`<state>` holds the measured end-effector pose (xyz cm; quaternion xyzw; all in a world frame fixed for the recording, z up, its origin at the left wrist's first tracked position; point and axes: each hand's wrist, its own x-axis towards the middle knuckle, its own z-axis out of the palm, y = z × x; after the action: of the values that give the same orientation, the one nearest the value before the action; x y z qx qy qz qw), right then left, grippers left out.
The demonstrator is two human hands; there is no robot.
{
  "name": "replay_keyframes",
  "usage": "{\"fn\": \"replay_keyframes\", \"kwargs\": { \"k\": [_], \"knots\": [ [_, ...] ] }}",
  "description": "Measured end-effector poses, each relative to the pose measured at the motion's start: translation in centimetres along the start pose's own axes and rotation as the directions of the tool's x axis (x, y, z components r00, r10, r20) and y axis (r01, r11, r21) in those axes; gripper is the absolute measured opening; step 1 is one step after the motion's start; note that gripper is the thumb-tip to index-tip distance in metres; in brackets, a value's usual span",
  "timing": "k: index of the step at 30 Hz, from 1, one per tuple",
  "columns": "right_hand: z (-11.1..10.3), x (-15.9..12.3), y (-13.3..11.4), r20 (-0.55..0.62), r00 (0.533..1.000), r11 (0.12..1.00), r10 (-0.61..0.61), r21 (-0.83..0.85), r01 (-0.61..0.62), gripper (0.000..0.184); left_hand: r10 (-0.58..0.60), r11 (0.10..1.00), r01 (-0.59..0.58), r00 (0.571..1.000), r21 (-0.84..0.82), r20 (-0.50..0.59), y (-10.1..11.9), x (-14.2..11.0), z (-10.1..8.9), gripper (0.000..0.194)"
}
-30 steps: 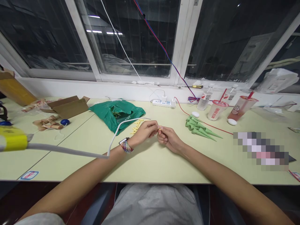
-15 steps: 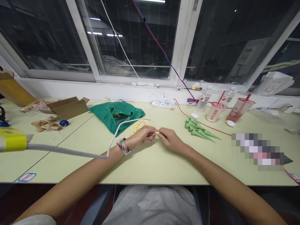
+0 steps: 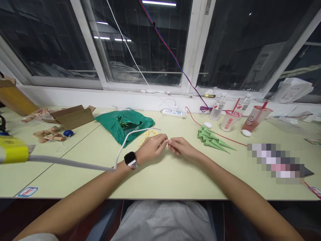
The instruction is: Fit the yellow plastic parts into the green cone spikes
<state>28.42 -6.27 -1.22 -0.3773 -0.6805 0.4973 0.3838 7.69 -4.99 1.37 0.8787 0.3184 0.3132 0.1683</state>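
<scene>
Over the middle of the table, my left hand [image 3: 151, 147] and my right hand [image 3: 184, 148] meet at the fingertips, thumbs and forefingers pinched. A small yellow piece showed between them a moment ago; now the fingers cover it. Just behind my left hand lie several small yellow pieces [image 3: 150, 134], partly hidden by it. To the right of my right hand is a bunch of green pointed cones [image 3: 210, 139]. A dark-faced watch [image 3: 130, 158] is on my left wrist.
A green plastic bag [image 3: 122, 125] lies open behind the yellow pieces. In front of it runs a white cable [image 3: 75, 161]. Further left are a cardboard box [image 3: 72, 117] and wooden toys [image 3: 51, 135]. Drink cups [image 3: 230, 121], bottles and a power strip [image 3: 174, 113] stand along the back.
My left hand has rolled over, so its back and the watch face now show upward. The yellow piece between the fingertips has gone out of sight. My right hand's fingers have curled inward.
</scene>
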Motion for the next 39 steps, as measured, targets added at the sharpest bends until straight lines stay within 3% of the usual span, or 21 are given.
{"fn": "replay_keyframes", "kwargs": {
  "k": [2, 4, 9, 11, 13, 16, 19, 22, 28, 31, 33, 36, 39],
  "knots": [
    [0.1, 0.1, 0.1, 0.077, 0.988, 0.95, 0.135, 0.274, -0.151, 0.046, 0.111, 0.986, -0.115, 0.993, 0.117, 0.044, -0.4, -0.2, -0.4, 0.027],
    [0.2, 0.2, 0.2, 0.117, 0.975, 0.879, 0.188, 0.423, -0.22, 0.044, 0.157, 0.974, -0.168, 0.984, 0.149, 0.084, -0.9, -0.3, -0.5, 0.027],
    [0.7, 0.1, 0.3, 0.114, 0.97, 0.868, 0.215, 0.433, -0.243, 0.041, 0.128, 0.985, -0.135, 0.989, 0.107, 0.071, -1.3, -0.3, 0.1, 0.033],
    [1.0, 0.2, 0.5, 0.082, 0.977, 0.886, 0.198, 0.412, -0.214, 0.041, 0.045, 0.999, -0.045, 0.998, 0.005, 0.053, -1.1, -0.1, 0.4, 0.038],
    [1.1, 0.2, 0.6, 0.059, 0.984, 0.916, 0.165, 0.361, -0.176, 0.039, -0.11, 0.98, 0.12, 0.991, -0.159, 0.071, -1.1, 0.0, 0.7, 0.041],
    [1.1, 0.1, 0.8, -0.026, 0.999, 0.988, 0.02, 0.151, -0.016, 0.029, -0.33, 0.819, 0.388, 0.921, -0.423, 0.207, -1.4, 0.3, 0.9, 0.04],
    [0.8, -0.3, 0.9, -0.08, 0.981, 0.974, -0.178, -0.157, 0.164, 0.015, -0.394, 0.655, 0.498, 0.867, -0.568, 0.306, -1.8, 0.5, 0.9, 0.04],
    [0.6, -0.5, 0.9, -0.078, 0.977, 0.953, -0.201, -0.246, 0.176, 0.014, -0.403, 0.639, 0.488, 0.871, -0.595, 0.282, -1.8, 0.5, 0.8, 0.048],
    [0.9, -0.5, 0.6, -0.12, 0.987, 0.985, -0.106, -0.151, 0.087, 0.029, -0.396, 0.744, 0.438, 0.897, -0.505, 0.195, -1.4, 0.4, 0.9, 0.053],
    [1.1, -0.4, 0.5, -0.159, 0.982, 0.988, -0.102, -0.135, 0.081, 0.025, -0.407, 0.773, 0.448, 0.893, -0.449, 0.191, -1.4, 0.3, 0.9, 0.06],
    [1.1, -0.4, 0.5, -0.181, 0.979, 0.992, -0.096, -0.102, 0.079, 0.024, -0.38, 0.828, 0.407, 0.913, -0.386, 0.148, -1.4, 0.3, 0.8, 0.062],
    [0.9, -0.3, 0.6, -0.21, 0.973, 0.994, -0.092, -0.073, 0.079, 0.026, -0.291, 0.881, 0.287, 0.956, -0.376, 0.047, -1.4, 0.2, 0.4, 0.047],
    [0.8, -0.2, 0.9, -0.241, 0.968, 0.996, -0.076, -0.059, 0.064, 0.028, -0.237, 0.85, 0.227, 0.971, -0.476, 0.039, -1.4, 0.2, 0.1, 0.027]
  ]
}}
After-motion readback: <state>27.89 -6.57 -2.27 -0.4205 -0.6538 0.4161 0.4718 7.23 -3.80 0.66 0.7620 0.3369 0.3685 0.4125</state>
